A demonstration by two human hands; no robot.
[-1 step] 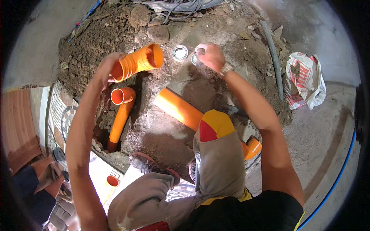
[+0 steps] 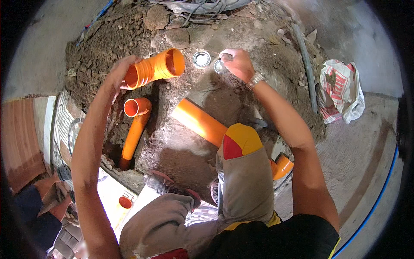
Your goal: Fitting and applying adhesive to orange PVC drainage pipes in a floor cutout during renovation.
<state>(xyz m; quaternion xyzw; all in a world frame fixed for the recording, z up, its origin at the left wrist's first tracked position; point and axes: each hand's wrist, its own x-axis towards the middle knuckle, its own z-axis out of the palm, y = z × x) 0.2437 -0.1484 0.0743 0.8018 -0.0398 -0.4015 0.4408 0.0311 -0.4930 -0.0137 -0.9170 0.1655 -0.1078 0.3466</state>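
My left hand (image 2: 122, 73) is wrapped round a short, wide orange pipe fitting (image 2: 151, 70) with ribbed rings, its open mouth turned to the right. My right hand (image 2: 237, 63) is closed in a pinch on a small dark thing I cannot make out. Just left of that hand, an open round tin (image 2: 201, 59) stands on the dirt, bright inside. A silver round lid (image 2: 221, 66) lies beside the tin, below my right fingertips. Under the fitting, an orange pipe with an elbow (image 2: 136, 125) rises out of a hole. A straight orange pipe (image 2: 200, 121) lies between my arms, its lower end hidden by my knee.
Loose soil (image 2: 103, 56) and stones are heaped at the far left. Cables (image 2: 202, 8) lie at the far edge. A grey pipe (image 2: 305, 64) and a white sack (image 2: 343, 90) are at right, with a blue hose (image 2: 379, 194). Another person's arm (image 2: 47, 194) shows at lower left.
The fitting in my left hand has shifted slightly to the right. My right hand has moved a little right, away from the tin, still closed.
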